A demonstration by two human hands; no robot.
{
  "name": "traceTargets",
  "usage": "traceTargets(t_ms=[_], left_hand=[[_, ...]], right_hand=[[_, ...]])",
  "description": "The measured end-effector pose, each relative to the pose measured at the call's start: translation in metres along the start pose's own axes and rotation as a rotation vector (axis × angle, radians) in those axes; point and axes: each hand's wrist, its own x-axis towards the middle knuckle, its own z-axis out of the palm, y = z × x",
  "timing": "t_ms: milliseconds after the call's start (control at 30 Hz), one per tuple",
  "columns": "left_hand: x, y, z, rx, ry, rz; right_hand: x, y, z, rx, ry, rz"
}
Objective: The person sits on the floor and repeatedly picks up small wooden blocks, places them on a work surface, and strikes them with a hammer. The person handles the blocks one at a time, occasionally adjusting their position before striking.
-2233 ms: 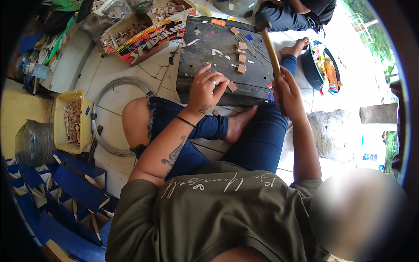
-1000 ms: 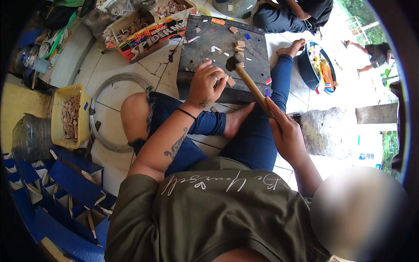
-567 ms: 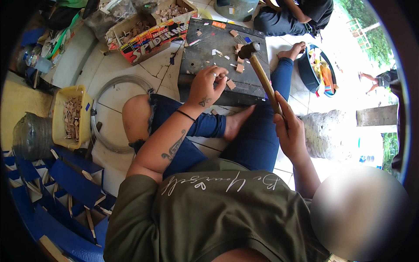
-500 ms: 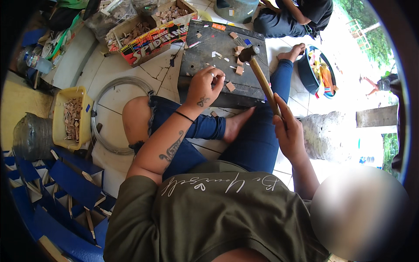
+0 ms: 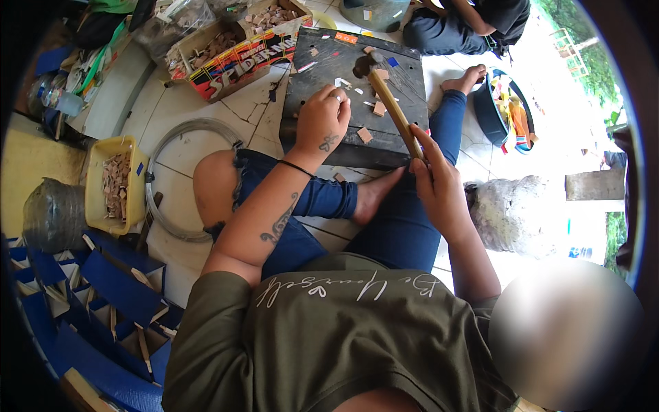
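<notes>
My right hand (image 5: 439, 187) grips the wooden handle of a hammer (image 5: 397, 113). Its dark head is over the far part of a low black work block (image 5: 312, 110). To the left of the hammer, above the near part of the block, my left hand (image 5: 322, 115) is closed, with fingertips pressed together. Whatever it may pinch is hidden. Small brown square pieces (image 5: 364, 134) are scattered on the block, along with white scraps (image 5: 343, 83) and a blue scrap (image 5: 392, 62).
Beyond the block, a printed carton (image 5: 240, 58) and, at left, a yellow bin (image 5: 89, 185) hold many small brown pieces. A wire coil (image 5: 152, 185) lies near my knee. Blue boards (image 5: 120, 285) are piled lower left. A dark tub (image 5: 491, 117) stands right; another person (image 5: 439, 34) sits far right.
The hammer and my right hand have moved left and away from me. My left hand has shifted slightly and its fingers look more curled.
</notes>
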Motion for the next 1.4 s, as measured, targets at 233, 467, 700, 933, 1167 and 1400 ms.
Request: traceTargets(t_ms=[233, 467, 700, 933, 1167, 1400], left_hand=[[-0.001, -0.004, 0.001, -0.048, -0.003, -0.021], [-0.003, -0.006, 0.001, -0.014, 0.011, -0.006], [-0.003, -0.005, 0.001, -0.049, 0.004, -0.046], [-0.003, -0.006, 0.003, 0.009, 0.037, -0.013], [-0.004, -0.005, 0.003, -0.028, 0.023, -0.056], [-0.003, -0.005, 0.002, -0.042, -0.001, -0.086]], right_hand=[[-0.006, 0.0, 0.011, -0.145, -0.043, -0.069], [-0.007, 0.0, 0.01, -0.058, 0.082, -0.192], [-0.005, 0.002, 0.012, -0.046, 0.051, -0.175], [-0.003, 0.005, 0.011, -0.048, 0.001, -0.132], [-0.001, 0.006, 0.013, -0.06, 0.098, -0.256], [-0.003, 0.015, 0.016, -0.059, 0.077, -0.211]])
